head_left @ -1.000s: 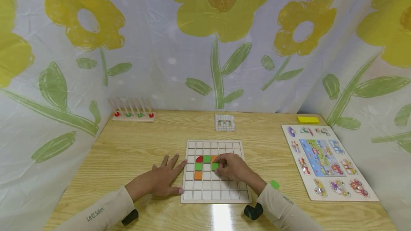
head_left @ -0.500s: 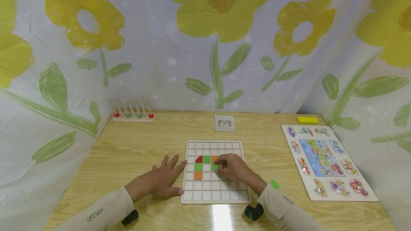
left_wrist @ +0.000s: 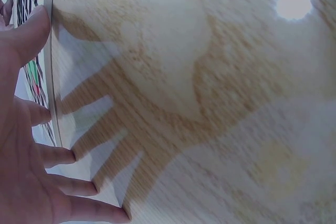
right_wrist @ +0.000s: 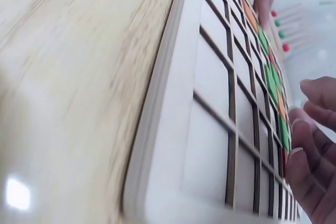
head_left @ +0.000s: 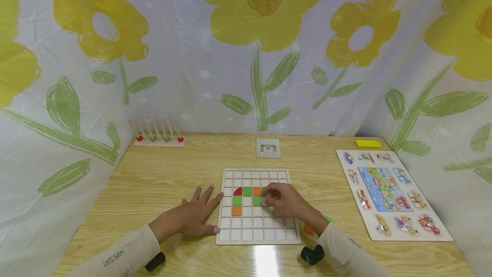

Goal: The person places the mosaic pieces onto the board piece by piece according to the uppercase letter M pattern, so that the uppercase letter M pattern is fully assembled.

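Note:
A wooden grid board [head_left: 226,234] bears coloured tiles: a red quarter-round [head_left: 238,191], and green and orange squares. My right hand [head_left: 282,198] hovers low over the board with loosely bent fingers. Its fingertips are right beside a green square [head_left: 256,201] and the orange square [head_left: 256,191] above it. The right wrist view shows thumb and fingers apart with nothing between them; a green tile [right_wrist: 284,132] and a red tile [right_wrist: 284,162] lie by the fingertips. My left hand [head_left: 196,216] is spread flat on the table, thumb and index fingertip at the board's left edge.
An orange tile [head_left: 308,229] and a partly hidden green tile [head_left: 329,219] lie by my right forearm. Behind the board is a pattern card [head_left: 268,147]. A vehicle puzzle [head_left: 392,195], a yellow block [head_left: 367,144] and a peg stand [head_left: 159,141] flank it.
My right hand has shifted a little to the right, off the green and orange squares, uncovering more of both. An orange tile now shows beside the forearm. The left hand has stayed still.

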Tool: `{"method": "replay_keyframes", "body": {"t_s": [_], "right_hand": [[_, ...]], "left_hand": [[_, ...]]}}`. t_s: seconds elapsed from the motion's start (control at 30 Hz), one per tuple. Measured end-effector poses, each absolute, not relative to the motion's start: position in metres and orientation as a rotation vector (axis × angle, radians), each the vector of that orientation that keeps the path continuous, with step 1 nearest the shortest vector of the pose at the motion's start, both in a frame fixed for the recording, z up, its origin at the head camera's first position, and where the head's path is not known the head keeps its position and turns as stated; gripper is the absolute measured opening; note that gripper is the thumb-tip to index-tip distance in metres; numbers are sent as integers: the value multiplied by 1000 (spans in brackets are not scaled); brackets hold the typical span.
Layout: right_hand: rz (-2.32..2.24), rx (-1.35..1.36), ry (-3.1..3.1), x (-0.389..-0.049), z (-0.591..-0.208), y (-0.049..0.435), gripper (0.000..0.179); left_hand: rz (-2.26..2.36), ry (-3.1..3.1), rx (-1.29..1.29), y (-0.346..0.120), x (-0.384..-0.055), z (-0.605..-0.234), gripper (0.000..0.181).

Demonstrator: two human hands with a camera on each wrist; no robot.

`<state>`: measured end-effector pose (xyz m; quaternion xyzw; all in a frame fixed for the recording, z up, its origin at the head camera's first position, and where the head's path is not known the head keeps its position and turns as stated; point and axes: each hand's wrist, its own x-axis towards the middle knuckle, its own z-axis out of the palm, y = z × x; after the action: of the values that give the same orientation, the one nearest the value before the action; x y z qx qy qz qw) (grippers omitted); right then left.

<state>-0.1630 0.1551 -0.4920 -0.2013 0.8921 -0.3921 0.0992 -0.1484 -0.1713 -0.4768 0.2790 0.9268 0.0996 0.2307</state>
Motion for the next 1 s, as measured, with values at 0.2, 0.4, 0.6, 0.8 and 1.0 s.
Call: {"method": "replay_keyframes", "body": {"t_s": [0.2, 0.4, 0.6, 0.8, 1.0], "right_hand": [[-1194, -594, 2611, -161, -489, 176, 15], [-1195, -571, 2649, -156, -486, 203, 15], [-1181, -573, 2700, -150, -486, 231, 14], [-1166, -593, 2713, -141, -485, 258, 16], [-1140, -578, 2691, -132, -481, 278, 24]], "left_hand": [[259, 2546, 762, -172, -149, -477, 96], [261, 2557, 764, -171, -148, -477, 95], [259, 2561, 769, -170, -148, -476, 95], [259, 2562, 773, -170, -148, -476, 95], [263, 2563, 785, -171, -148, -476, 95]]}}
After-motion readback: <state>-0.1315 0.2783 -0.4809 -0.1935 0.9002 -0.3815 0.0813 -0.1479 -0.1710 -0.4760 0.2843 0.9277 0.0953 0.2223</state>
